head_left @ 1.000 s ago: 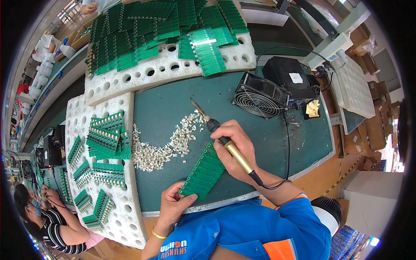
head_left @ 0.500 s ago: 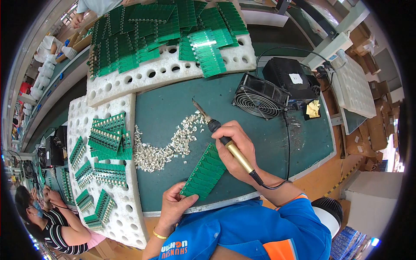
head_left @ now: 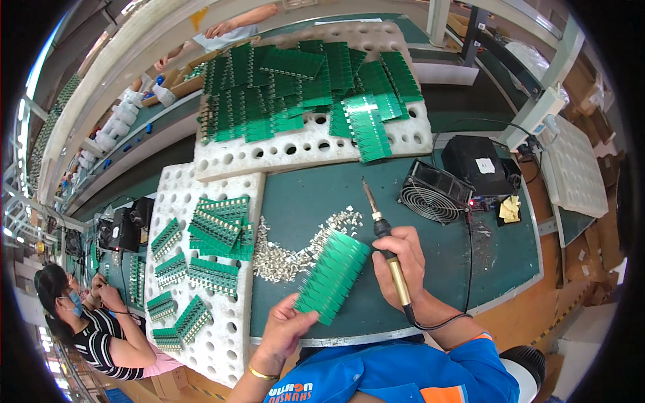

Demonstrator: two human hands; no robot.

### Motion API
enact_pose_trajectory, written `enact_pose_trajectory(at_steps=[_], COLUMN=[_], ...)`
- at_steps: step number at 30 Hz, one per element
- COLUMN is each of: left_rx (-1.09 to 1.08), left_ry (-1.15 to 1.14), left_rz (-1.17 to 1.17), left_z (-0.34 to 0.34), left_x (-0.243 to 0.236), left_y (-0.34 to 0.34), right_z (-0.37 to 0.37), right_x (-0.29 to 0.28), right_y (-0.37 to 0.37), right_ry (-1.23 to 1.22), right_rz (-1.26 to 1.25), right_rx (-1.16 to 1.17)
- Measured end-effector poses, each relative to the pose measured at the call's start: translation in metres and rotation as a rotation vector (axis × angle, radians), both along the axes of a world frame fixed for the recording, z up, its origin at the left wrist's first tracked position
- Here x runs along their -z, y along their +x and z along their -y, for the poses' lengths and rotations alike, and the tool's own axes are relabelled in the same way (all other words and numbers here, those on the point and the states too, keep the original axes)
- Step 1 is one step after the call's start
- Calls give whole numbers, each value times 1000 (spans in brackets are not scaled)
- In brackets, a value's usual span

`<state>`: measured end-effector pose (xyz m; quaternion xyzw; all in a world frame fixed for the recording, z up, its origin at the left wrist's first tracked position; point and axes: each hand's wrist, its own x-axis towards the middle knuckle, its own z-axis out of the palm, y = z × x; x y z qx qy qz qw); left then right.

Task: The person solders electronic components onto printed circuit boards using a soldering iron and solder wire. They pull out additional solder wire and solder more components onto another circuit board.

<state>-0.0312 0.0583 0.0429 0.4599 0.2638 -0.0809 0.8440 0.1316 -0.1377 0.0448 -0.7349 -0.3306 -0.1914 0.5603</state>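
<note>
One end of a green circuit board (head_left: pixel 332 275) sits pinched in the grip of our left hand (head_left: pixel 289 326), the board tilted over the surface (head_left: pixel 440 252); our right hand (head_left: pixel 402 262) has its grip wrapped round a soldering iron (head_left: pixel 381 228), tip pointing away. Because we support the board at that end only, a slack pinch could drop it onto the loose pale parts (head_left: pixel 285 260) or against the iron

circuit board (head_left: pixel 334 279): smooth, glossy face. soldering iron (head_left: pixel 398 279): polished, brass-like metal handle; matt, dark collar. bench (head_left: pixel 440 269): smooth, matt top. slab (head_left: pixel 216 322) along bench left edge: rough, matt, foam-like.
</note>
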Motion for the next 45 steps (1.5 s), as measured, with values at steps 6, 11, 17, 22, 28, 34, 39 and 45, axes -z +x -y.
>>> enact_pose_trajectory(at_steps=[6, 11, 17, 22, 28, 34, 39, 45], left_rx=[-252, -292, -378, -404, -548, -552, -556, -473], left_ry=[146, 62, 73, 139, 156, 152, 146, 353], left_rz=[75, 222, 226, 196, 118, 139, 172, 38], left_z=[-31, -67, -141, -181, -203, -219, -238, -240], left_x=[-62, -81, -93, -86, -84, -75, -73, -67], left_y=[59, 135, 234, 291, 335, 358, 372, 386], right_z=[-2, -2, -3, -1, 1, 1, 0, -1], right_x=[-2, 4, 8, 14, 14, 10, 11, 16], right_y=[-5, -6, -7, -8, -4, -3, -2, -3], right_ry=[53, 49, 61, 69, 49, 52, 45, 39], right_rz=[80, 111, 99, 80, 96, 18, -3, -13], right_rx=[-12, -5, -54, -39, -91, -85, -82, -88])
